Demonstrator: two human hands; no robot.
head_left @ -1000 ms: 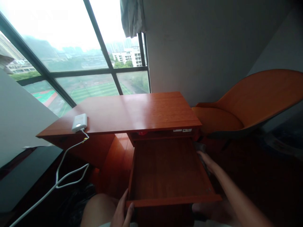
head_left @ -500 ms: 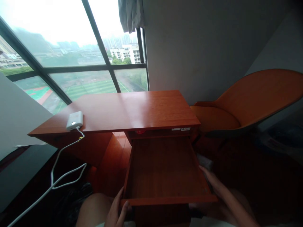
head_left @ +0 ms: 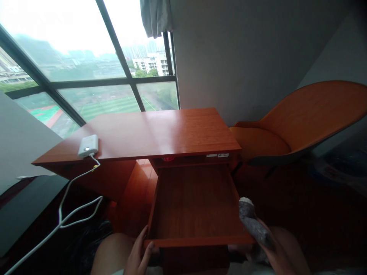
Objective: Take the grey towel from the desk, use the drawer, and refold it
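Observation:
A wooden drawer (head_left: 197,206) is pulled out of the reddish-brown desk (head_left: 172,131), and its bottom is bare. My left hand (head_left: 141,250) grips the drawer's front left corner, fingers along the outer side and thumb at the front panel. At the right front corner my right hand (head_left: 272,248) is closed on a bunched grey cloth (head_left: 254,223), which has a whitish end and hangs over the drawer's right side. Much of the right hand's fingers lies hidden behind the cloth.
A white charger-like box (head_left: 88,146) with a white cable (head_left: 70,217) lies on the desktop's left. An orange chair (head_left: 315,114) stands at right. Under the desktop, an open shelf holds a red item (head_left: 168,158) and small white packets (head_left: 218,155). My knees flank the drawer.
My right hand has come up from beside the drawer's right side, bringing the grey cloth up and toward me. The left hand stays at its corner. The view has shifted slightly.

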